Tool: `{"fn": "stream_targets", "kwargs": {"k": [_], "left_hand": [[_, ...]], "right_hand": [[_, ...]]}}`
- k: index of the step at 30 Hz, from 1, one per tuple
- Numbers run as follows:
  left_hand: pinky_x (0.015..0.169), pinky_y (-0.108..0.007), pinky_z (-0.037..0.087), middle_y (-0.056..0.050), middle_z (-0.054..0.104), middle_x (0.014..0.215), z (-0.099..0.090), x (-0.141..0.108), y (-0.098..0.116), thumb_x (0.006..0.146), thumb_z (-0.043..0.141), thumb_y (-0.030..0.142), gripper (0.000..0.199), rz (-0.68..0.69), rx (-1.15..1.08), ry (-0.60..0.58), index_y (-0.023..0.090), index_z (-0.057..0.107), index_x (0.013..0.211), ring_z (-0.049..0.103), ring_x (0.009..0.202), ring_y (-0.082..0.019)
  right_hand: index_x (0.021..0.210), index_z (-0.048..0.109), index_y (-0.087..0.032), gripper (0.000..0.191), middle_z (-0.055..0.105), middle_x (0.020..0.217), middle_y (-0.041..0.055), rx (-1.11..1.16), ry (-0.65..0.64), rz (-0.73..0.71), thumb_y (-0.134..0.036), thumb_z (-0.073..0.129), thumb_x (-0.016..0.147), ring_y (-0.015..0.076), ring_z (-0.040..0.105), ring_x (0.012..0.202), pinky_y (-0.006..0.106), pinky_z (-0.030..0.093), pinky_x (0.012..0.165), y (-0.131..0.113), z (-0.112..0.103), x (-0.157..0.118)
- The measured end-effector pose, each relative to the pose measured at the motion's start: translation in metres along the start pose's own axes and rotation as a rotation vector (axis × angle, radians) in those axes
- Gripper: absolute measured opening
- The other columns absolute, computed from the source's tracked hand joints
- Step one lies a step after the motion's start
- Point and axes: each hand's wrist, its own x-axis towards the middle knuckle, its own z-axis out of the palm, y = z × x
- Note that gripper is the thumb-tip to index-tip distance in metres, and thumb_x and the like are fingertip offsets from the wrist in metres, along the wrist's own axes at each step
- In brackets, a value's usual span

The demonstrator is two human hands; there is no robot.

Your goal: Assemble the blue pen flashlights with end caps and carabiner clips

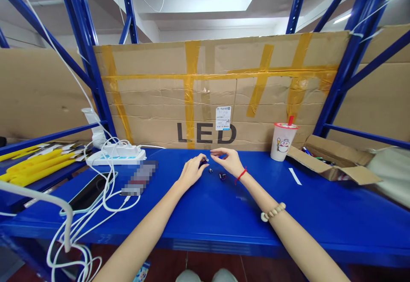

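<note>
My left hand (192, 171) is closed on a small dark part (203, 161) with a shiny end, too small to name. Just to its right, my right hand (229, 161) hovers with thumb and fingers apart, and no object shows between them. Below the two hands, a tiny dark piece with a metallic glint (210, 170) and a larger dark, shiny piece (222, 176) lie on the blue tabletop (221, 213). A red string and a beaded bracelet circle my right wrist and forearm.
At the left are a power strip (117, 156), tangled white cables (107, 188), a phone (88, 193) and yellow-handled items (41, 167). A lidded cup (283, 142), a white strip (295, 176) and an open cardboard box (331, 156) are at right. A cardboard wall (153, 107) closes the back.
</note>
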Motion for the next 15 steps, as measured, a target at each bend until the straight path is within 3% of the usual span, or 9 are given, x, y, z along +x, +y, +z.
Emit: {"fn": "stream_targets", "kwargs": {"k": [3, 15], "left_hand": [[0.074, -0.026, 0.042, -0.001, 0.061, 0.093, 0.0009, 0.0006, -0.0007, 0.084, 0.043, 0.033, 0.017, -0.020, 0.025, -0.020, 0.022, 0.048, 0.096, 0.057, 0.084, -0.015], [0.073, -0.027, 0.041, -0.002, 0.062, 0.091, 0.0000, 0.0002, 0.0017, 0.085, 0.041, 0.031, 0.017, -0.022, 0.080, -0.023, 0.022, 0.050, 0.097, 0.058, 0.084, -0.017]], "right_hand": [[0.089, 0.066, -0.016, 0.024, 0.068, 0.076, 0.0040, 0.068, -0.027, -0.022, -0.026, 0.061, 0.067, 0.0161, 0.063, 0.072, 0.022, 0.046, 0.056, -0.0085, 0.0022, -0.0011], [0.099, 0.064, -0.020, 0.031, 0.068, 0.081, 0.0023, 0.032, -0.122, -0.027, -0.034, 0.058, 0.072, 0.0169, 0.063, 0.077, 0.027, 0.048, 0.071, -0.0089, 0.0028, -0.0034]]}}
